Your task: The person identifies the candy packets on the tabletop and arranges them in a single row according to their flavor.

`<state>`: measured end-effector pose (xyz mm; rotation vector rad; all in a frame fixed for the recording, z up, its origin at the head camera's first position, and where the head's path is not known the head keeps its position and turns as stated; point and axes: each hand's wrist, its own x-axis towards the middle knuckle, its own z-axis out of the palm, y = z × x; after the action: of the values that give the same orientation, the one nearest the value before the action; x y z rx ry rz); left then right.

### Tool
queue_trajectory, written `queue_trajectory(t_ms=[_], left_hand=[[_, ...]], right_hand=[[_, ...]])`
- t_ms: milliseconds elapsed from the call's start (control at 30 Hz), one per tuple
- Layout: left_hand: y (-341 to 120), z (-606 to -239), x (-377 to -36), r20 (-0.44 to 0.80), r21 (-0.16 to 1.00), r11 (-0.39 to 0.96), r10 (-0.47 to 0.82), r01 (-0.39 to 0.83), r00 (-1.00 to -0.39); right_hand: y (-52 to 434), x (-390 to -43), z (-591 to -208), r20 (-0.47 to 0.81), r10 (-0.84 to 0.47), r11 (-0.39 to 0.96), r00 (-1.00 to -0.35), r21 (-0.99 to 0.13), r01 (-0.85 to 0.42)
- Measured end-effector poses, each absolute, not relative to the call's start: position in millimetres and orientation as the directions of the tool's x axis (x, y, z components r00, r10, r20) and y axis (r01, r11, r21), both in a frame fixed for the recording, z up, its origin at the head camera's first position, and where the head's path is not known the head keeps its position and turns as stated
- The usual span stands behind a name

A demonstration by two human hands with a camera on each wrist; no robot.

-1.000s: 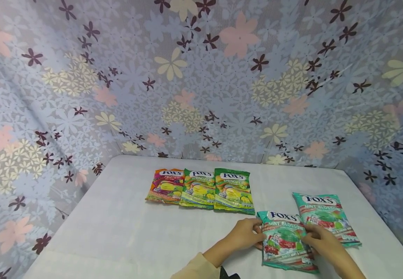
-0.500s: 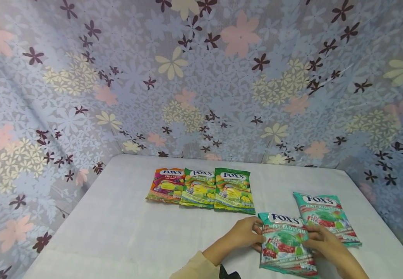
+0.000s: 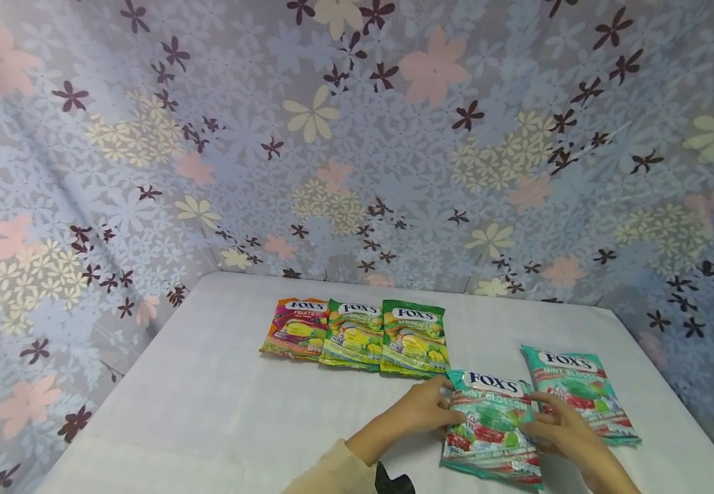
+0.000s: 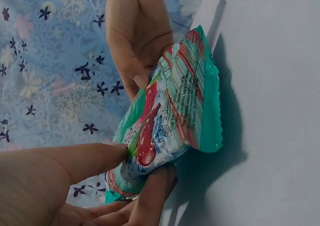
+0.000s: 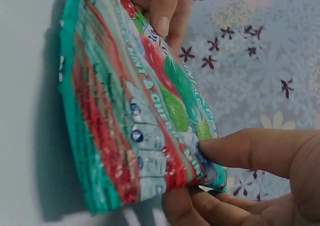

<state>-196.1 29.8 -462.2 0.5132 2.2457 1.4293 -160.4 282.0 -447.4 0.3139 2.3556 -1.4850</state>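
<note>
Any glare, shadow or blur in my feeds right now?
Head: bright; brand on the held mint packet reads clearly, smallest print doesn't. Left wrist: dimmer, with the packet's dark shadow on the white tabletop. Right wrist: fine print soft, small glints on the packet.

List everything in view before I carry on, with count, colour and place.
Held Mint Blossom bag: 1, teal with red, between both hands
Other Mint Blossom bag: 1, teal with red, on the table's right side
Spring Tea bags: 2, green and yellow, side by side toward the table's back
Fruits bag: 1, orange and purple, left end of that row
Table: 1, white, under the bags
Floral cloth: blue-grey with flowers, behind the table
Black item: 1, black, bottom edge, unidentifiable
Sleeve: 1, cream, left arm
Left hand: 1, bare, gripping the held bag's left edge
Right hand: 1, bare, gripping its right edge
</note>
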Motion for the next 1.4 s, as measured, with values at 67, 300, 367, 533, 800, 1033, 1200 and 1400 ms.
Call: queue_trajectory(t_ms=[67,300,367,533,800,1033,1200,1400], left_hand=[[25.1,-462.0,-197.1,-0.152,0.918,0.391,0.515,0.073,-0.844],[8.1,-462.6,-203.3,-0.115,0.921,0.38,0.486,0.09,-0.866],[3.2,-460.9,-204.5,-0.096,0.919,0.379,0.474,0.104,-0.875],[-9.9,-454.5,-208.0,-0.071,0.928,0.355,0.46,0.11,-0.885],[-30.9,-436.4,-214.1,-0.069,0.954,0.291,0.459,0.077,-0.886],[-38.9,-432.0,-218.1,-0.058,0.953,0.292,0.449,0.085,-0.892],[-41.8,-430.1,-218.3,-0.05,0.929,0.35,0.439,0.12,-0.897],[-44.5,-428.0,-216.9,-0.067,0.909,0.397,0.433,0.124,-0.899]], right_hand=[[277.8,-161.4,-447.2,-0.385,-0.018,0.436,-0.923,-0.834,0.339],[261.7,-164.1,-443.7,-0.312,-0.039,0.448,-0.949,-0.855,0.263],[256.7,-164.8,-441.4,-0.282,-0.06,0.458,-0.957,-0.86,0.225],[244.6,-168.9,-435.8,-0.21,-0.141,0.438,-0.968,-0.89,0.129],[227.8,-178.1,-429.4,-0.138,-0.216,0.308,-0.967,-0.949,0.066],[218.8,-182.2,-426.3,-0.099,-0.219,0.273,-0.971,-0.961,0.037],[212.3,-183.2,-427.6,-0.078,-0.204,0.241,-0.976,-0.97,0.027],[208.3,-182.2,-429.1,-0.083,-0.176,0.251,-0.981,-0.967,0.037]])
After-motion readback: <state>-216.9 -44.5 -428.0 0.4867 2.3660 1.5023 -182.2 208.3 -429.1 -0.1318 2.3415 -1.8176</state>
